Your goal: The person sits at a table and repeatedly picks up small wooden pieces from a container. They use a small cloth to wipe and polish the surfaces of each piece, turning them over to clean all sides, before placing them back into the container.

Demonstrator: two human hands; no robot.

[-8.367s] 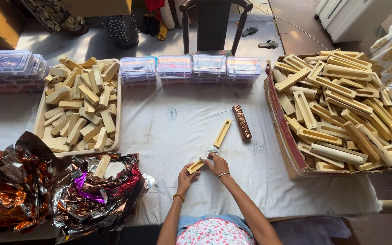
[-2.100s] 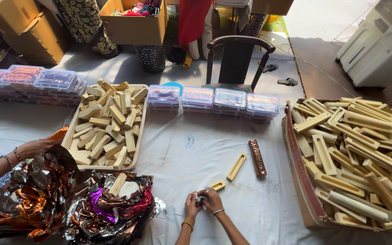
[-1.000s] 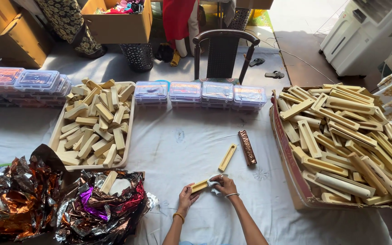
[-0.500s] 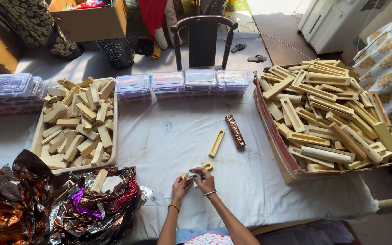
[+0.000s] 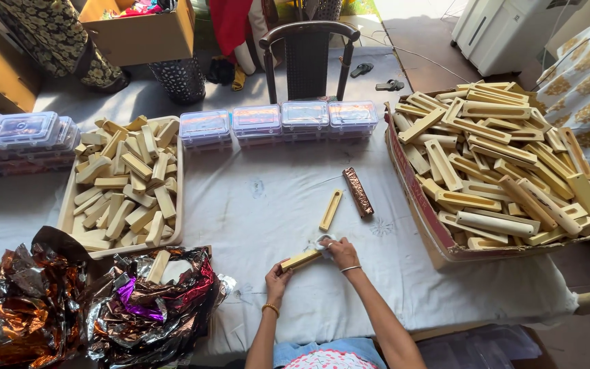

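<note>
Two hands meet low in the centre of the head view: the left hand (image 5: 278, 279) closes its fingers on the near end of a wooden block (image 5: 301, 260), while the right hand (image 5: 341, 253) presses a small white cloth (image 5: 323, 241) against the far end. The block looks light, stiff and smooth — best gripped across its narrow sides. Just above on the table (image 5: 268, 205) lie a slotted block (image 5: 330, 210) and a brown foil-wrapped bar (image 5: 358, 192). Foil wrappers (image 5: 145, 307) crowd the lower left; a tray of blocks (image 5: 121, 184) and a cardboard box of slotted pieces (image 5: 500, 164) flank the workspace.
</note>
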